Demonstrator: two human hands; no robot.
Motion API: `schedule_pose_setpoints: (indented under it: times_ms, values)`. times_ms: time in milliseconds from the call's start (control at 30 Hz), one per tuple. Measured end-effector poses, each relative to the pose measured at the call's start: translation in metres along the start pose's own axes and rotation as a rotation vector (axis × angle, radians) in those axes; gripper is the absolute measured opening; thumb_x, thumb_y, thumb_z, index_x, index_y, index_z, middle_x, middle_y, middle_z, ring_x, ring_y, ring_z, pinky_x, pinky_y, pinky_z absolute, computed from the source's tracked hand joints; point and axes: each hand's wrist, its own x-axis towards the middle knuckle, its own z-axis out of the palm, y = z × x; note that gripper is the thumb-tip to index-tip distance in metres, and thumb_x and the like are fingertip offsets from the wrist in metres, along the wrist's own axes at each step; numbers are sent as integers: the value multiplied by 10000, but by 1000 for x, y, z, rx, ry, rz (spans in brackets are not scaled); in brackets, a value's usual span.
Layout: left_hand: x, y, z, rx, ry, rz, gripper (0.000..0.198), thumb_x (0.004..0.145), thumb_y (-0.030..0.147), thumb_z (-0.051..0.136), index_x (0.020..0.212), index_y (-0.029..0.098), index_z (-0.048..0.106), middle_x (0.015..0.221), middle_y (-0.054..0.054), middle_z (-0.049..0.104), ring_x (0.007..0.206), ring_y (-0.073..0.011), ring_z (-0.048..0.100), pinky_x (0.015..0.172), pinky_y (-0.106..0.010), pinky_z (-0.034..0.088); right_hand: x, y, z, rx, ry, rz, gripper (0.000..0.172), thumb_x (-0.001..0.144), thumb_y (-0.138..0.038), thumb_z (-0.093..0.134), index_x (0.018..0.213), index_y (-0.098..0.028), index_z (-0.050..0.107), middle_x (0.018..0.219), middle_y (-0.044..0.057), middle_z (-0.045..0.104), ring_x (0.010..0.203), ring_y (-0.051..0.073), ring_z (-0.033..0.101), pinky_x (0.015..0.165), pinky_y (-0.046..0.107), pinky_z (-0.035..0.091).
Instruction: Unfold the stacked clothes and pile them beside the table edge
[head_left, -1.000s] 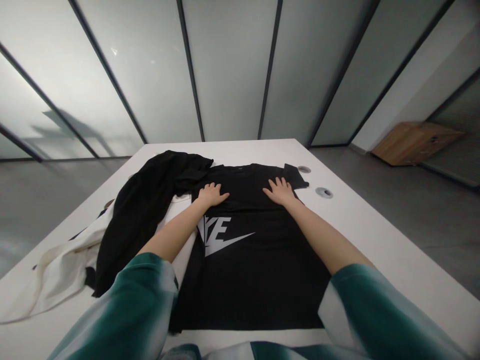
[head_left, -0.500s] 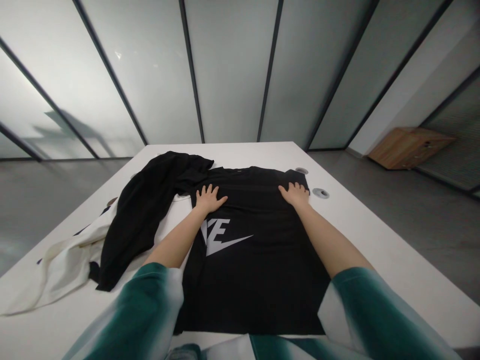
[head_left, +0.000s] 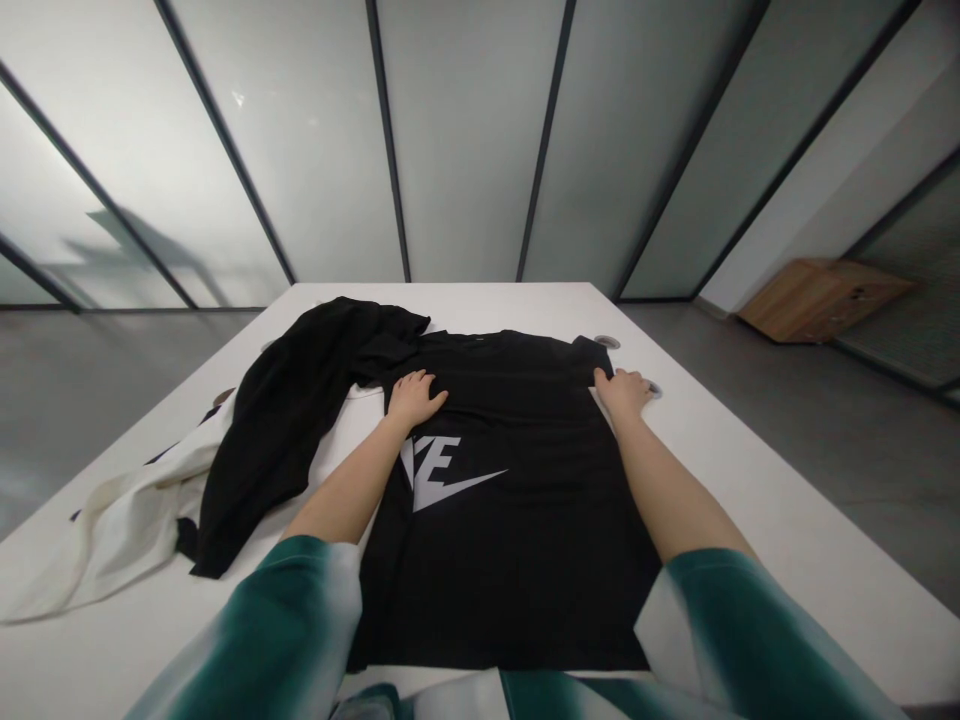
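- Pressing flat on the black T-shirt (head_left: 510,480), the left hand (head_left: 414,397) lies palm down with fingers spread wide, on the shirt's left shoulder area, just above the white logo (head_left: 442,474).
- The right hand (head_left: 624,390) rests at the shirt's right edge, at about 2 o'clock from the logo, by the short sleeve. Its fingers look loosely curled over the edge; whether they pinch the cloth or only lie on it, I cannot tell.
- The T-shirt lies spread face up in the middle of the white table (head_left: 787,520), collar at 12 o'clock, hem at 6 o'clock near the person's body.
- It looks like thin, soft, light cloth: it will sag and crease when lifted, slide easily on the smooth tabletop, and nothing about it seems breakable. The shoulder seams, sleeve edges and hem corners seem the best places to take hold, with a flat palm to keep the rest from shifting.
- At 10 o'clock from the left hand a second black garment (head_left: 300,410) lies crumpled, its top just beside the shirt's left shoulder.
- Farther out at 8 o'clock a cream-white garment (head_left: 112,540) trails toward the table's left edge, partly under the black one.
- A round grommet (head_left: 607,342) sits in the table at 12 o'clock from the right hand.
- At 2 o'clock, well apart on the floor, stands a wooden cabinet (head_left: 817,295).
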Motion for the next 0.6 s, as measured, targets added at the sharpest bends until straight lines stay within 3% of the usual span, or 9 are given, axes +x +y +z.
schedule_pose_setpoints:
  times_ms: [167,400,500,600]
  values:
    - [-1,0,0,7,-3,5,563,921,538,454,1326,168,581,1469,-131,507,1364,-285,444,1131,-416,341,19,-12,2,27,-84,87,619,903,-564,440,1250,-92,643,1295,263,569,1229,428,491,980,571,365]
    - [-4,3,-4,20,-35,-5,581,932,538,423,1362,171,555,1485,-120,491,1379,-281,424,1139,-406,328,54,-28,12,41,-244,128,611,786,-412,631,1299,-80,603,1305,269,576,1248,424,498,1004,561,394]
    - [-4,4,-5,16,-46,-13,574,932,541,419,1371,195,548,1501,-102,477,1386,-280,414,1141,-411,323,66,-27,17,85,-256,61,516,776,-307,626,1232,-66,644,1227,255,622,1182,394,564,971,508,453]
    - [-4,5,-6,19,-45,-15,572,933,534,419,1371,189,546,1500,-104,476,1387,-276,411,1142,-409,323,75,-24,19,207,-184,-104,434,773,-255,610,1155,-57,668,1022,208,680,998,353,648,867,485,523]
